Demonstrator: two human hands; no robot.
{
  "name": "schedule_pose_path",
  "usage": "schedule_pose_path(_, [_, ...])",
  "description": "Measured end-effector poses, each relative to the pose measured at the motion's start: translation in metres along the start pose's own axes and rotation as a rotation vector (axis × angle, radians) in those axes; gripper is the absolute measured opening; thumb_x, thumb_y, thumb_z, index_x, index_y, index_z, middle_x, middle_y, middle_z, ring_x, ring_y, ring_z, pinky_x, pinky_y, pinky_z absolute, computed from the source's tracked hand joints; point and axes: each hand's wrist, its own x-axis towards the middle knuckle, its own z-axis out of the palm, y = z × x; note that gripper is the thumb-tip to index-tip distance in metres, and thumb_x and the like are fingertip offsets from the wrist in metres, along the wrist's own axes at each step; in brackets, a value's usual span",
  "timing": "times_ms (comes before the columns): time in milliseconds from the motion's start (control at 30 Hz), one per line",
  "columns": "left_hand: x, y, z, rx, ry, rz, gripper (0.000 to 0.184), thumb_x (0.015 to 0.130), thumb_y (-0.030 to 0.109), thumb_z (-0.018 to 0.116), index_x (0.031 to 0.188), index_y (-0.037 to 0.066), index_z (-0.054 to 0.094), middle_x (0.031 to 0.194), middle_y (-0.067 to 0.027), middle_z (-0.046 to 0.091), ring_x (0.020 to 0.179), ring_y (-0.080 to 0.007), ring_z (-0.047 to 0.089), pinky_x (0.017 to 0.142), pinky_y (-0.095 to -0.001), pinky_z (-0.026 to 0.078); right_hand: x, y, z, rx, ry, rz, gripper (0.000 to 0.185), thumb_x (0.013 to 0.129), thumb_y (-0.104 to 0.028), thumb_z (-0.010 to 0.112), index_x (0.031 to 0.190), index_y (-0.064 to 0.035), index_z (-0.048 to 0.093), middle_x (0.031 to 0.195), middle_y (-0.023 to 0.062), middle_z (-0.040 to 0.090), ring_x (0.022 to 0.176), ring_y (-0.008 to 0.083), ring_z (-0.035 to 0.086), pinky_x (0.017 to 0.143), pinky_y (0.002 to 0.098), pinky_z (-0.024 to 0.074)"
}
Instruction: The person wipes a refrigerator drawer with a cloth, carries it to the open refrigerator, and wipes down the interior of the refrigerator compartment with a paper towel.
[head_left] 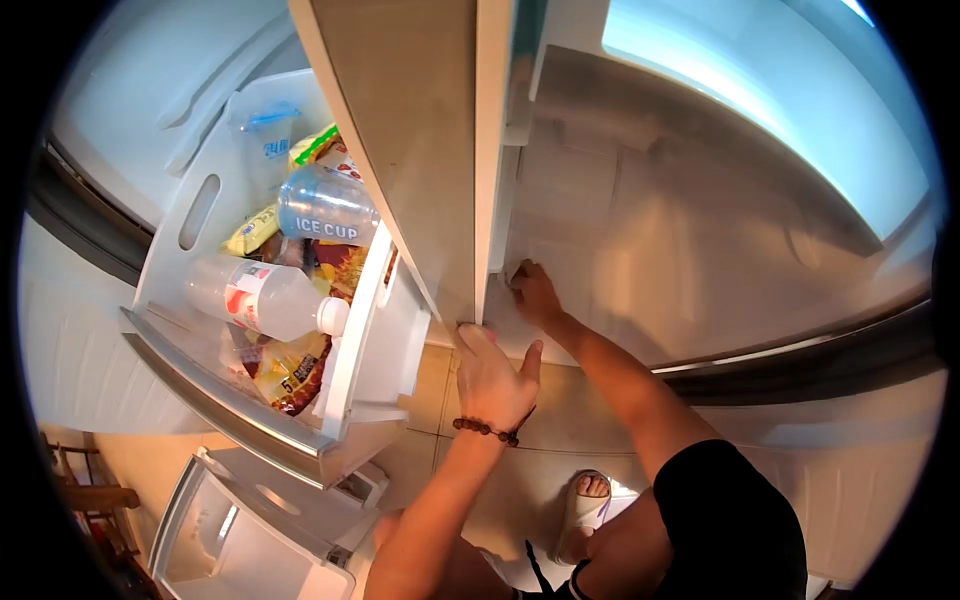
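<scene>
My left hand (497,378), with a brown bead bracelet (486,431) at the wrist, rests its fingers at the lower end of the upright divider (410,120) of a refrigerator. Its fingers are stretched out and the thumb stands apart. To the right of the divider, my right hand (537,292) reaches into the bare compartment (590,250), low beside the inner wall. Its fingers are closed in a pinch near a small pale thing (514,270), mostly hidden and too small to name.
At left a pulled-out freezer drawer (365,350) holds a clear bottle (285,300), a plastic cup (325,208) marked ICE CUP and several food packets. A second white drawer (270,520) stands on the tiled floor (428,380). An open door (840,430) is at right. My sandalled foot (585,510) shows below.
</scene>
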Motion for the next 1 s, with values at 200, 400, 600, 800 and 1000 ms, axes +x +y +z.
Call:
schedule_pose_path(200, [-0.001, -0.002, 0.003, 0.01, 0.023, 0.006, 0.058, 0.081, 0.02, 0.082, 0.111, -0.003, 0.038, 0.107, -0.0273, 0.053, 0.092, -0.048, 0.059, 0.08, -0.0521, 0.049, 0.041, 0.031, 0.015, 0.187, 0.122, 0.107, 0.015, 0.079, -0.004, 0.068, 0.092, 0.0031, 0.069, 0.108, 0.0226, 0.06, 0.098, 0.0417, 0.06, 0.087, 0.047, 0.0512])
schedule_pose_path(400, [-0.002, 0.001, 0.0, 0.019, -0.005, -0.006, 0.057, 0.08, 0.017, 0.082, 0.111, -0.002, 0.039, 0.107, -0.0266, 0.053, 0.092, -0.0482, 0.059, 0.079, -0.0529, 0.049, -0.039, -0.048, 0.021, 0.561, -0.387, 0.317, 0.02, 0.088, -0.014, 0.062, 0.1, 0.0005, 0.067, 0.122, 0.021, 0.058, 0.115, 0.0391, 0.055, 0.093, 0.045, 0.048])
schedule_pose_path(600, [-0.001, -0.01, -0.002, 0.037, 0.021, 0.126, 0.053, 0.08, 0.012, 0.078, 0.11, -0.005, 0.038, 0.106, -0.0292, 0.051, 0.088, -0.051, 0.06, 0.073, -0.0539, 0.051, -0.048, -0.092, -0.046, 0.764, -0.47, 0.307, 0.026, 0.093, -0.014, 0.056, 0.113, -0.0007, 0.065, 0.114, 0.0151, 0.064, 0.11, 0.0333, 0.059, 0.098, 0.0431, 0.0456])
schedule_pose_path(800, [0.002, -0.004, -0.006, 0.011, -0.053, 0.006, 0.057, 0.079, 0.01, 0.08, 0.114, -0.003, 0.037, 0.111, -0.0289, 0.049, 0.095, -0.052, 0.056, 0.079, -0.0542, 0.049, 0.03, 0.032, -0.009, 0.021, 0.172, 0.064, 0.025, 0.08, 0.007, 0.061, 0.104, 0.0044, 0.068, 0.119, 0.0231, 0.06, 0.111, 0.0427, 0.057, 0.099, 0.0447, 0.0486])
schedule_pose_path(1000, [-0.002, -0.005, -0.002, 0.041, -0.016, 0.063, 0.057, 0.079, 0.012, 0.08, 0.115, -0.003, 0.038, 0.108, -0.028, 0.051, 0.097, -0.0513, 0.056, 0.079, -0.0539, 0.049, -0.061, 0.002, 0.035, 0.574, -0.044, 0.248, 0.024, 0.08, -0.003, 0.063, 0.103, 0.0027, 0.065, 0.115, 0.0229, 0.06, 0.107, 0.0424, 0.058, 0.091, 0.0468, 0.0489])
